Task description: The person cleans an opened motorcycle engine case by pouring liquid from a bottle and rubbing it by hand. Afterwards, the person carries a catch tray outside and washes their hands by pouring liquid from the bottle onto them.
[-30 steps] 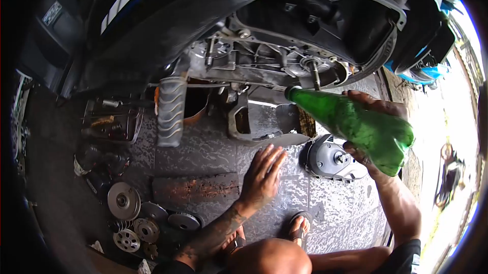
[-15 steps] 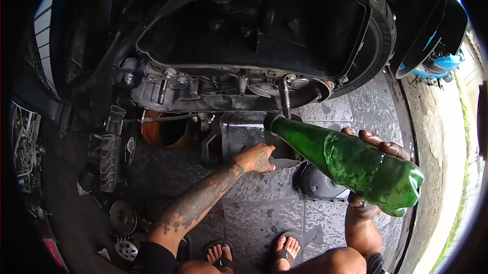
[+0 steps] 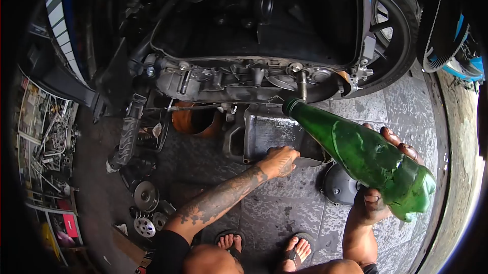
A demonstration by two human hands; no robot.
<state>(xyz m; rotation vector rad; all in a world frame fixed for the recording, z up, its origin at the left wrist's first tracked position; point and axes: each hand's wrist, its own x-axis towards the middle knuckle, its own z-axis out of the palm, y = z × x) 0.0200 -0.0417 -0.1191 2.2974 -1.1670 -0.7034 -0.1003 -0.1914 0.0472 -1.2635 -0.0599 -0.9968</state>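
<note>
My right hand (image 3: pixel 378 203) is wrapped round the wide end of a dented green plastic bottle (image 3: pixel 351 144). The bottle is tilted, its uncapped neck pointing up and left to the underside of a scooter's exposed crankcase (image 3: pixel 218 83). A thin streak, seemingly liquid, shows by its mouth. Below the crankcase a dark rectangular pan (image 3: pixel 272 134) with a wet-looking inside lies on the floor. At the pan's near edge is my left hand (image 3: pixel 279 162), fingers curled; whatever they grip is hidden.
A round engine cover (image 3: pixel 340 185) lies right of the pan. To the left are a rusty round can (image 3: pixel 195 121), a kick-start pedal (image 3: pixel 129 126) and loose metal discs (image 3: pixel 146 196). A rear wheel (image 3: pixel 396 40) stands at upper right, a parts-filled glass case (image 3: pixel 48 137) far left.
The view has shifted, so the scene sits further right. My left hand's fingers have curled in at the pan's near edge. The bottle stays in my right hand, still tilted.
</note>
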